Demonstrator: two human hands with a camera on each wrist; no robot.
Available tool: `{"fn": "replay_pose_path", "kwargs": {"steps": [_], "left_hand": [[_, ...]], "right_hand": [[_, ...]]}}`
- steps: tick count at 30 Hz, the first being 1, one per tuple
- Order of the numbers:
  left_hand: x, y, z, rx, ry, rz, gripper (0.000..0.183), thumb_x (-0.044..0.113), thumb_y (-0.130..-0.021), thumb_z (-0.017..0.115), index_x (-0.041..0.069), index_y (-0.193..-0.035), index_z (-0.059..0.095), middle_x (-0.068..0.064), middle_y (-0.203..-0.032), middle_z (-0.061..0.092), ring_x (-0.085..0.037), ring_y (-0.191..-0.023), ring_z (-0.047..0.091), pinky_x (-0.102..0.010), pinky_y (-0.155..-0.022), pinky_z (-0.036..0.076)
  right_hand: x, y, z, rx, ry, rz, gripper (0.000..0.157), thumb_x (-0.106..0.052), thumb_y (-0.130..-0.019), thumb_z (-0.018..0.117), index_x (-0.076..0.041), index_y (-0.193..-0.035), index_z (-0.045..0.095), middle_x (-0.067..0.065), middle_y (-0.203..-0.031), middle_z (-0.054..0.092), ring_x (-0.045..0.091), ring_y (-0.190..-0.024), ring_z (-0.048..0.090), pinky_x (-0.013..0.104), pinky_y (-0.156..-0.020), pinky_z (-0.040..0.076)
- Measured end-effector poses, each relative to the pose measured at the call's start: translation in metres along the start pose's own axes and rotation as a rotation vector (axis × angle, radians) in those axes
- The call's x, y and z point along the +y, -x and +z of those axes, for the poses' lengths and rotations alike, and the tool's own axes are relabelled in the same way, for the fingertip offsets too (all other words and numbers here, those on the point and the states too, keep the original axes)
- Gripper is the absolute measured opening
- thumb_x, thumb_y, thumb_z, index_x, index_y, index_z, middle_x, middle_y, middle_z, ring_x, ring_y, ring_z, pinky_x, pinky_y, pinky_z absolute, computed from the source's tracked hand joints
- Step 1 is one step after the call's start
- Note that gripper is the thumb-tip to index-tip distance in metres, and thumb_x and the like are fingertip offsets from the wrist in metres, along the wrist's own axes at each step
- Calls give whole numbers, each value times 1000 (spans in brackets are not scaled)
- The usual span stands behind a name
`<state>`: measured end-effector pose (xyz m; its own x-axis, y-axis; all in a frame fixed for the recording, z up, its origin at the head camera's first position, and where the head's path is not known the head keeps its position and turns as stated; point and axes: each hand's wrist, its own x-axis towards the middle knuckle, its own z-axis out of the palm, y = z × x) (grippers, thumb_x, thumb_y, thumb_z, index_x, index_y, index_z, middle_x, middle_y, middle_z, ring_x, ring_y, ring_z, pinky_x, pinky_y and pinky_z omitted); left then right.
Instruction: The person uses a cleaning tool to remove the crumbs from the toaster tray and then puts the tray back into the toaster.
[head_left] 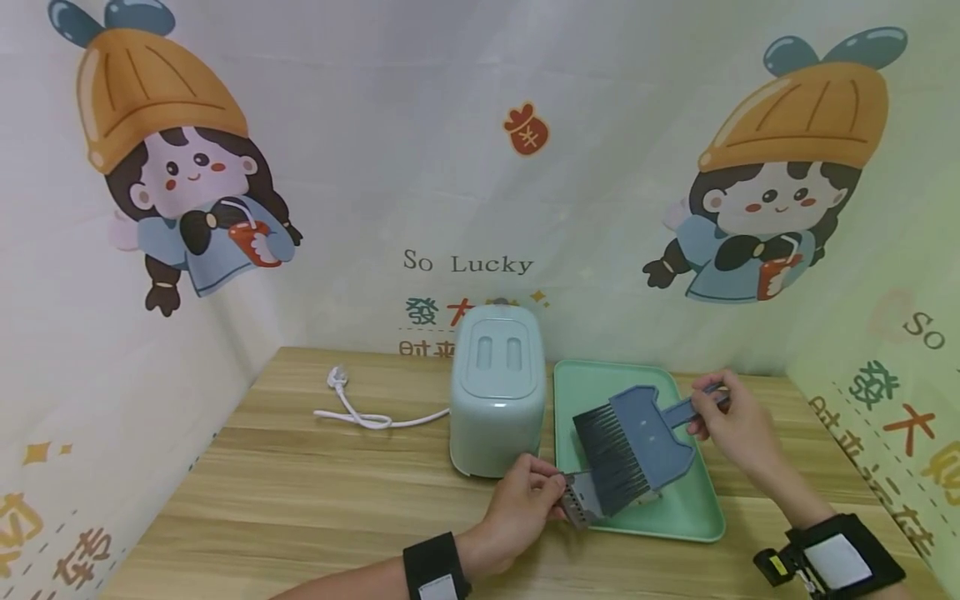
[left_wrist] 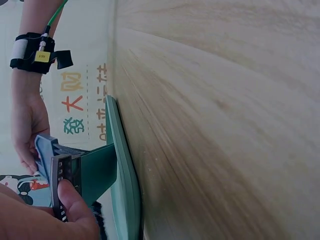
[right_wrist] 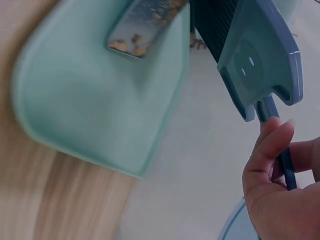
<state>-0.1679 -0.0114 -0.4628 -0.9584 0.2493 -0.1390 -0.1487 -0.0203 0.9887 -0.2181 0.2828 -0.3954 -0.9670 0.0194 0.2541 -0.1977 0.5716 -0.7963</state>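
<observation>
Holding a brush (head_left: 651, 442), the right hand (head_left: 735, 425) has its fingers clamped round the handle (head_left: 681, 412), bristles (head_left: 609, 450) over a metal plate (head_left: 581, 502). The left hand (head_left: 517, 510) pinches that plate's end between thumb and fingers. Crumbs (right_wrist: 120, 45) dot the plate, which is above the tray (head_left: 686, 512).

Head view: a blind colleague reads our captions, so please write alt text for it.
A person's right hand holds a blue-gray brush by its handle, dark bristles over a metal crumb tray that the left hand grips, partly above a green tray. A pale-green toaster stands beside it on a wooden table.
</observation>
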Motion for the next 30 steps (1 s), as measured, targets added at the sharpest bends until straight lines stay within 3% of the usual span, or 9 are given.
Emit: {"fn": "replay_pose_path", "kwargs": {"steps": [6,9,14,19,25,30], "left_hand": [[-2,-1,0,21,15,14,16,7,-108,59,-2,-119,52,-13,-109,66,-14,-89,63,-35,-82,62],[-3,-1,1,27,12,14,15,7,-108,59,-2,-119,52,-13,-108,65,-14,-88,63,-36,-82,62],[-3,0,1,16,11,-13,15,8,-109,58,0,-120,52,-13,-110,63,-16,-91,63,-36,-84,62],[-1,0,0,23,18,-11,17,8,-109,58,-1,-121,51,-14,-112,64,-15,-89,64,-34,-83,62],[-1,0,0,37,25,8,16,5,-108,57,-3,-120,51,-15,-113,62,-15,-89,61,-35,-82,62],[-2,2,1,26,27,1,16,7,-109,58,-2,-120,50,-14,-112,61,-15,-90,62,-34,-82,62]], "right_hand": [[-18,-4,7,-73,-74,-18,21,-9,-110,53,6,-125,51,13,-82,67,13,-64,67,28,-59,60],[-17,-2,12,-97,-29,-44,18,-8,-109,54,5,-123,53,12,-79,67,16,-63,67,29,-58,59],[-6,1,5,-38,76,-73,16,-7,-109,53,4,-121,55,11,-82,66,15,-62,67,27,-55,58],[-21,-2,1,39,22,-106,17,-8,-109,56,5,-120,55,15,-85,66,11,-60,66,26,-54,58],[-40,2,14,-7,34,-214,10,-2,-106,58,1,-115,57,9,-76,65,10,-56,63,28,-48,54],[-42,3,8,-13,93,-251,8,-1,-106,58,-1,-114,58,6,-73,63,9,-55,60,27,-48,51]]}}
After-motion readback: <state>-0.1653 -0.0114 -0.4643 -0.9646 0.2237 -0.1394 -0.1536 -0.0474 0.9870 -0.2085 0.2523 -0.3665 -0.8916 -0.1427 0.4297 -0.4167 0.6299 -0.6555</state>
